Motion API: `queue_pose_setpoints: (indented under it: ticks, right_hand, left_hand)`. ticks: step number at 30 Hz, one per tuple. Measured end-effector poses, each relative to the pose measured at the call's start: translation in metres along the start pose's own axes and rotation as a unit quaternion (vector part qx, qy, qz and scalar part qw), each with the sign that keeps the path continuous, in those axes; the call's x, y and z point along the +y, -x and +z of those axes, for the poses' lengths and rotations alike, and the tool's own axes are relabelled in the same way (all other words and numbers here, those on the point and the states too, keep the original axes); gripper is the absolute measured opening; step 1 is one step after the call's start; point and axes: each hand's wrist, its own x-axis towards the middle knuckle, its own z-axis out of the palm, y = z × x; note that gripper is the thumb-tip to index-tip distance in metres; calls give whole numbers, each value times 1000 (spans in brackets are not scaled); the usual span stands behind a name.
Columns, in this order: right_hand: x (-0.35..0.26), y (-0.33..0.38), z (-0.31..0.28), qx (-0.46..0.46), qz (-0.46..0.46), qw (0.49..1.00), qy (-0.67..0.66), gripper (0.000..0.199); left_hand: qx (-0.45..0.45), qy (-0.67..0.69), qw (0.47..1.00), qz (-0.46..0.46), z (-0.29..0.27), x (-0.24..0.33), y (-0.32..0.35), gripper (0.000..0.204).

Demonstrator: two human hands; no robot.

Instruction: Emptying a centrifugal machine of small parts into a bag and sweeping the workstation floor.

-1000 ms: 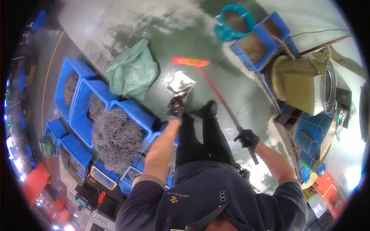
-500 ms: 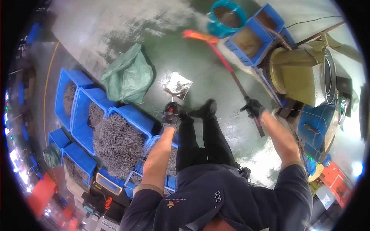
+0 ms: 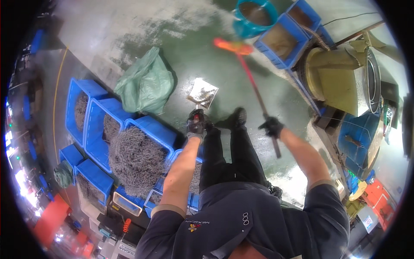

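Observation:
My left hand (image 3: 196,123), in a dark glove, is closed around the handle of a metal shovel. Its shiny square blade (image 3: 202,92) is down by the green floor in front of my feet, with some dark bits on it. On the other side, my gloved right hand (image 3: 272,127) grips the dark lower part of a long broom handle. The red shaft (image 3: 249,77) slants away to the far side. Motion blurs the orange broom head (image 3: 233,45) at its far end, near the teal tub.
Blue bins (image 3: 97,146) heaped with metal shavings (image 3: 136,151) stand at my left, behind a green sack (image 3: 146,84). Far right are a teal tub (image 3: 254,19), blue crates (image 3: 282,41) and a yellowish drum-like machine (image 3: 336,77). Whitish patches streak the floor (image 3: 142,26).
My right hand has moved left and slightly nearer, bringing the broom handle more upright in view. The broom head has shifted a little right and nearer. The shovel stays almost in place.

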Motion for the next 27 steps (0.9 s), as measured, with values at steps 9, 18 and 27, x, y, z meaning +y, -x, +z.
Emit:
queue_pose_setpoints:
  ticks: [9, 18, 27]
  right_hand:
    - [78, 132, 13, -191, 140, 967, -93, 63]
    - [-82, 6, 23, 58, 4, 975, 213, 55]
    - [81, 115, 38, -97, 109, 986, 82, 31]
  left_hand:
    - [18, -34, 998, -57, 15, 40, -4, 30]
    - [33, 12, 997, -68, 14, 46, 7, 22]
    - [23, 2, 1000, 16, -5, 45, 17, 25]
